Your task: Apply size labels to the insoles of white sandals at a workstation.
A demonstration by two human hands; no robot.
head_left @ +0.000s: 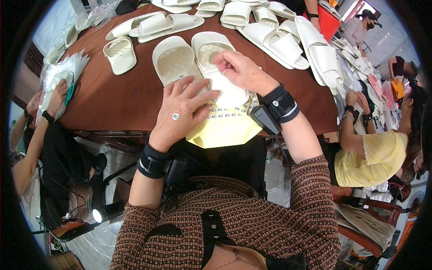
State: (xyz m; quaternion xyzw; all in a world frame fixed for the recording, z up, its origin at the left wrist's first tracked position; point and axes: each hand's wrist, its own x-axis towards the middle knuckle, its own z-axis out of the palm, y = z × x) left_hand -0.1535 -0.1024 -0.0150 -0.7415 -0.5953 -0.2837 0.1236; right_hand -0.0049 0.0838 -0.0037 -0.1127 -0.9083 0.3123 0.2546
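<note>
A pair of white slippers lies side by side in front of me at the table's edge, the left slipper and the right slipper with their toe bands facing away. My left hand rests with its fingers spread across the heel parts and the sheet's edge. Over the right slipper's footbed, my right hand is closed in a pinch; whatever its fingertips hold is too small to make out. Under the heels, a yellow-backed sheet of round printed stickers hangs past the table edge. One round sticker is on the back of my left hand.
The brown-covered table carries many white slippers, including a single one at left and a heap at the back right. A person at left holds clear plastic bags. Another person in a yellow top works at right.
</note>
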